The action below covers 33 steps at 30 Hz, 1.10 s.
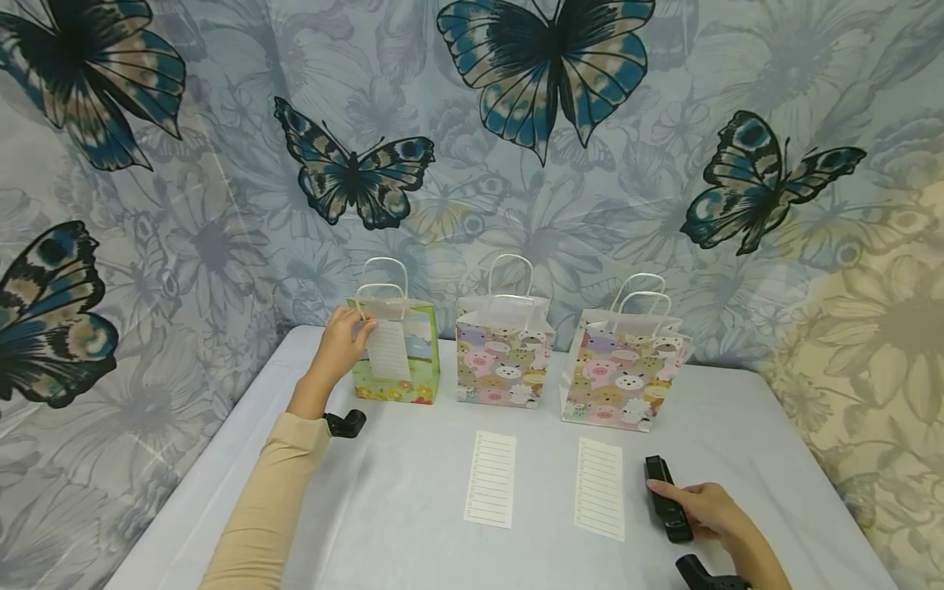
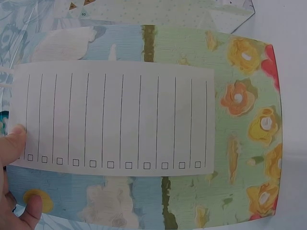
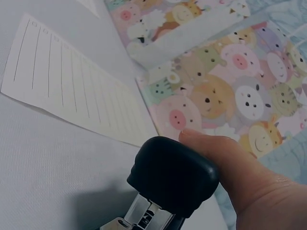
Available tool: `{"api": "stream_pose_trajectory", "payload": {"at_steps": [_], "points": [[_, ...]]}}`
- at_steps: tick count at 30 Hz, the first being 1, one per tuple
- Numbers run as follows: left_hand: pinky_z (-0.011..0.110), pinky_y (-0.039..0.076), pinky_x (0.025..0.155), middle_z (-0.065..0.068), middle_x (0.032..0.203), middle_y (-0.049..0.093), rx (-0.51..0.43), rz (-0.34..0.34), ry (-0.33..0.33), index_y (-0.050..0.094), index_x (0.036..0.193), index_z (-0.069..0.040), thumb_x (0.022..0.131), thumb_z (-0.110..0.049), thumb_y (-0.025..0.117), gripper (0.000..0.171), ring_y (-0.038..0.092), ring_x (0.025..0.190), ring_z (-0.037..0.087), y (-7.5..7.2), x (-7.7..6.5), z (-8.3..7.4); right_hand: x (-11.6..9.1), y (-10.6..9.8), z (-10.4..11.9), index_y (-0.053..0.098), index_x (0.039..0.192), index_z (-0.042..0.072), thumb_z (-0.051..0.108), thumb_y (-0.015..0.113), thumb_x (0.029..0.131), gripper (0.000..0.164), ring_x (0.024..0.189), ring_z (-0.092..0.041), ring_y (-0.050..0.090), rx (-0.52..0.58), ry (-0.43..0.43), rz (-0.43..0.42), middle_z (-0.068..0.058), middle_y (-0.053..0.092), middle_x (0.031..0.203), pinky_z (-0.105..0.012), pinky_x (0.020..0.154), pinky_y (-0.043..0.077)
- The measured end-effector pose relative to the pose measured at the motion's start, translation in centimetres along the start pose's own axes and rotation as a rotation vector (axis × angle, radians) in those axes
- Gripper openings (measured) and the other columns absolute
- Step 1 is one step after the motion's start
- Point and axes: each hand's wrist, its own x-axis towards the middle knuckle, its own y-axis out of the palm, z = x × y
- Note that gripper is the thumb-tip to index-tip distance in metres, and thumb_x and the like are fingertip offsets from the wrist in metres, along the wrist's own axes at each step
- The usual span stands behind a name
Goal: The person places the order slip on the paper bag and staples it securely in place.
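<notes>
A strip of lined checklist paper (image 1: 388,352) lies upright against the front of the green flowered gift bag (image 1: 424,378). My left hand (image 1: 339,342) pinches its top end at the bag's upper edge. In the left wrist view the thumb (image 2: 13,143) presses on the lined strip (image 2: 120,115), and small boxes run along one side of it. On the right, my right hand (image 1: 714,510) grips a black stapler (image 1: 669,504) low over the table. The right wrist view shows the stapler's rounded black end (image 3: 172,172) and metal inside, with the thumb along its side.
Two pink animal-print gift bags, one in the middle (image 1: 501,369) and one on the right (image 1: 615,377), stand in a row with the green one. Two more checklist strips, one left (image 1: 490,479) and one right (image 1: 600,489), lie on the white table (image 1: 398,492). Butterfly-print cloth (image 1: 354,176) hangs behind.
</notes>
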Motion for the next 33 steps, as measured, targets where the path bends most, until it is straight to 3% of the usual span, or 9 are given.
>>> {"api": "stream_pose_trajectory", "payload": {"at_steps": [5,8,17,23,28,31,33], "points": [[0.046,0.046,0.088,0.020,0.107,0.057,0.003,0.002,-0.006,0.061,0.102,0.002,0.094,-0.019,0.052,0.024,0.048,0.105,0.031,0.0,0.0,0.0,0.1,-0.1,-0.1,0.059,0.089,-0.005,0.057,0.066,0.074,0.064,0.061,-0.012,0.047,0.015,-0.003,0.015,0.001,0.047,0.067,-0.024,0.059,0.044],[0.046,0.046,0.088,0.020,0.108,0.057,0.005,0.007,-0.011,0.061,0.103,0.002,0.094,-0.019,0.052,0.025,0.048,0.105,0.032,0.0,0.1,0.0,0.1,-0.1,-0.2,0.053,0.073,0.005,0.055,0.065,0.077,0.051,0.057,-0.010,0.042,0.012,-0.009,0.010,0.004,0.040,0.062,-0.024,0.057,0.040],[0.045,0.046,0.087,0.020,0.106,0.058,0.005,0.004,0.001,0.061,0.102,0.003,0.094,-0.018,0.052,0.024,0.048,0.103,0.031,-0.1,0.3,-0.1,-0.2,-0.3,0.0,0.048,0.069,0.009,0.064,0.068,0.066,0.059,0.053,-0.008,0.033,0.000,-0.005,-0.001,0.006,0.031,0.056,-0.024,0.055,0.033],[0.044,0.047,0.084,0.020,0.106,0.056,0.004,0.020,-0.011,0.061,0.103,0.002,0.094,-0.018,0.052,0.024,0.049,0.103,0.031,-0.4,0.3,-0.5,-0.4,-0.2,0.4,0.044,0.066,0.012,0.061,0.066,0.071,0.054,0.053,-0.008,0.033,0.017,-0.006,0.001,0.007,0.029,0.056,-0.024,0.057,0.032],[0.043,0.047,0.081,0.020,0.104,0.056,0.020,0.025,-0.004,0.061,0.101,0.002,0.094,-0.018,0.052,0.023,0.049,0.100,0.031,-0.5,0.3,-0.4,-0.6,-0.1,1.0,0.051,0.076,0.005,0.060,0.064,0.074,0.056,0.062,-0.012,0.038,0.017,-0.019,0.011,0.003,0.034,0.062,-0.026,0.061,0.036],[0.042,0.047,0.080,0.020,0.103,0.056,0.027,0.026,-0.004,0.061,0.100,0.002,0.094,-0.018,0.053,0.023,0.048,0.099,0.031,-0.5,0.3,-0.4,-0.7,-0.1,1.3,0.055,0.098,-0.010,0.064,0.063,0.073,0.079,0.073,-0.017,0.047,0.010,-0.028,0.032,-0.006,0.046,0.074,-0.028,0.066,0.045],[0.042,0.046,0.080,0.020,0.103,0.056,0.031,0.028,-0.006,0.061,0.100,0.002,0.094,-0.019,0.052,0.024,0.048,0.098,0.030,-0.5,0.3,-0.4,-0.8,-0.1,1.5,0.048,0.115,-0.018,0.067,0.061,0.071,0.097,0.080,-0.021,0.052,0.000,-0.034,0.041,-0.014,0.053,0.087,-0.031,0.071,0.049]]}}
